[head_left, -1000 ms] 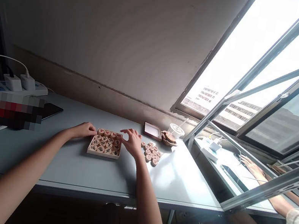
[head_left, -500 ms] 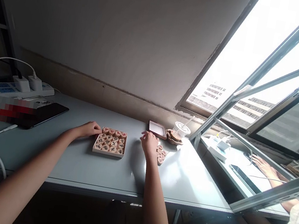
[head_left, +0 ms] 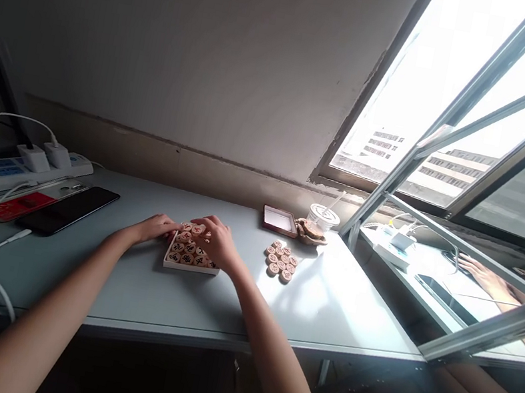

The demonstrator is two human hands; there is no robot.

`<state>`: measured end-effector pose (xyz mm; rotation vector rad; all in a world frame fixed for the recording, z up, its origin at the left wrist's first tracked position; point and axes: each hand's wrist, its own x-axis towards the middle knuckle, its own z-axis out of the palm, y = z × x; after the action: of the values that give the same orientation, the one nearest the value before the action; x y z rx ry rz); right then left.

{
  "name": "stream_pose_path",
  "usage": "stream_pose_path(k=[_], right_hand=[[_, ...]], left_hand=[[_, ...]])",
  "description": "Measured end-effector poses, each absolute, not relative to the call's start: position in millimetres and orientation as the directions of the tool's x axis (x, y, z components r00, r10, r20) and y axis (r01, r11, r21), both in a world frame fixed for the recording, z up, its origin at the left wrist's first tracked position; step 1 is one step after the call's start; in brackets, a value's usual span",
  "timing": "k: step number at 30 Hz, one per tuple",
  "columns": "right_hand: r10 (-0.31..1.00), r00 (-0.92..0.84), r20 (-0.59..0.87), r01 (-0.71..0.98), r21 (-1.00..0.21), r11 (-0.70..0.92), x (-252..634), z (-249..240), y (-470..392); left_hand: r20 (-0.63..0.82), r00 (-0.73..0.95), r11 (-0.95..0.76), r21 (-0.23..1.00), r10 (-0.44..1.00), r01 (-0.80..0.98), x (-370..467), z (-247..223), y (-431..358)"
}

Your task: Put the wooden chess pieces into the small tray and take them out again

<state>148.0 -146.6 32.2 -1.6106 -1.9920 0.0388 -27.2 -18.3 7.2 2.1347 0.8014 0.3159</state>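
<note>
A shallow pale box [head_left: 190,268] on the desk holds rows of round wooden Chinese chess pieces [head_left: 189,248] with red and dark characters. My left hand [head_left: 156,229] rests at the box's left side, its fingertips closed on that edge. Over the box's right half is my right hand [head_left: 218,243], fingers curled down onto the pieces. It covers several of them, and whatever lies between its fingertips is hidden. To the right, a cluster of loose Chinese chess pieces [head_left: 281,261] lies flat on the desk.
An open box lid [head_left: 280,221] lies behind the loose pieces, beside a lidded plastic cup [head_left: 324,216] with a straw. At left are a black phone [head_left: 70,210], cables and a power strip [head_left: 8,166]. Beyond the metal frame [head_left: 378,203], another person's hand [head_left: 482,276] rests on another desk.
My right hand has moved left from beside the loose pieces to over the box. The loose cluster now shows fully. My left hand stays at the box's edge.
</note>
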Motion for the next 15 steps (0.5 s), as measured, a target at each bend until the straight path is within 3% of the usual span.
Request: stream_pose_path(k=[2, 4, 8, 11, 15], right_hand=[[0.918, -0.013, 0.397, 0.939, -0.31, 0.147, 166, 38, -154], [0.903, 0.173, 0.394, 0.974, -0.205, -0.097, 186, 43, -162], [0.791, 0.547, 0.276, 0.829, -0.047, -0.557, 225, 42, -175], [0.743, 0.653, 0.148, 0.754, -0.036, -0.656, 243, 37, -180], [0.738, 0.661, 0.137, 0.749, -0.052, -0.661, 247, 34, -179]], left_hand=[[-0.053, 0.749, -0.484, 0.733, 0.66, 0.478, -26, 5, -18], [-0.05, 0.729, -0.497, 0.699, 0.683, 0.514, -26, 3, -19], [-0.043, 0.725, -0.499, 0.698, 0.687, 0.514, -26, 7, -22], [-0.059, 0.742, -0.495, 0.709, 0.668, 0.502, -27, 13, -26], [-0.073, 0.747, -0.489, 0.713, 0.661, 0.503, -28, 18, -31]])
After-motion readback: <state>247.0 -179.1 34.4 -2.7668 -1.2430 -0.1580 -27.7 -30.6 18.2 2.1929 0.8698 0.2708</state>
